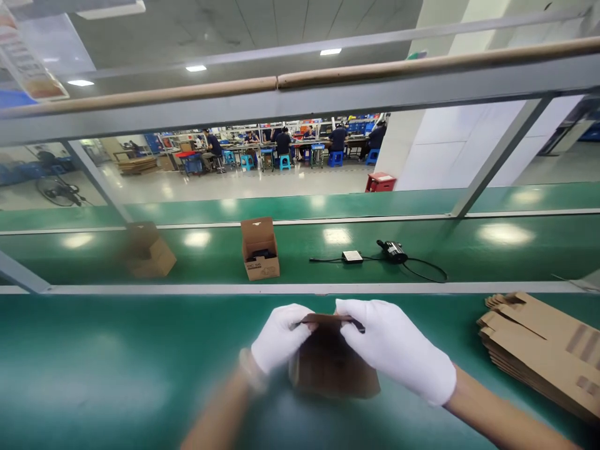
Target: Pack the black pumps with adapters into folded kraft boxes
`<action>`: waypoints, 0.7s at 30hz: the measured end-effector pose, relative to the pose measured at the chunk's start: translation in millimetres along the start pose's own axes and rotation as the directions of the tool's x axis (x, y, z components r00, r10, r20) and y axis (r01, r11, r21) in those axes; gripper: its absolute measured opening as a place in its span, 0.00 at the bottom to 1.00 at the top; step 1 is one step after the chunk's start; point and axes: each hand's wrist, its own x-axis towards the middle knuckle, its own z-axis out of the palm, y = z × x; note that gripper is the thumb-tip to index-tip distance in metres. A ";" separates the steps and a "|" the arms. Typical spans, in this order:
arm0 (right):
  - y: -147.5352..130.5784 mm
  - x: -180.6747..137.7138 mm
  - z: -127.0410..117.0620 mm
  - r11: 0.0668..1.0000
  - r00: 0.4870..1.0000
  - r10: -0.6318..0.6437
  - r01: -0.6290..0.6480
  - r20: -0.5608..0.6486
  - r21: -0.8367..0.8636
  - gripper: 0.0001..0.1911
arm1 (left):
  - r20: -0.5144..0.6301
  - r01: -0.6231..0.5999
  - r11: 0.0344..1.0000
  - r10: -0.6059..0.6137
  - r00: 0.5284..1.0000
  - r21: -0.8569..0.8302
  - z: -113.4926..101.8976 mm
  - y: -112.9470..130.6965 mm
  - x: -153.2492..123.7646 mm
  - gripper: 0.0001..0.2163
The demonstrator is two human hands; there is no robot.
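Both my hands wear white gloves and grip a brown cardboard box (335,369) over the green bench top. My left hand (282,334) pinches the left end of its upper flap. At the flap's right end, my right hand (394,340) closes with thumb and fingers on the cardboard. The box's inside looks dark, and its lower part is slightly blurred. To the right lies a stack of flattened cardboard boxes (539,344).
Behind a white rail (187,289), an open printed carton (261,265) holds something black. Left of it stands another carton (152,257), blurred. A black device with a cable (394,251) and a small labelled box (352,257) lie further right. People sit at benches far off.
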 end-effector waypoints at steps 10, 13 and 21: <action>5.6 37.3 15.0 0.999 0.988 0.002 0.004 0.155 -0.036 0.14 | 0.030 0.106 0.994 -0.104 0.994 -0.039 -8.1 -29.9 9.2 0.13; 12.4 50.1 12.6 0.948 0.960 0.039 -0.123 0.279 0.292 0.13 | 0.033 0.142 0.990 -0.141 0.989 -0.009 -11.8 -36.7 9.6 0.14; 47.8 88.4 17.5 0.957 0.948 0.213 -0.153 -0.238 0.248 0.15 | -0.025 0.161 0.982 -0.159 0.987 0.100 -25.6 -45.9 12.0 0.13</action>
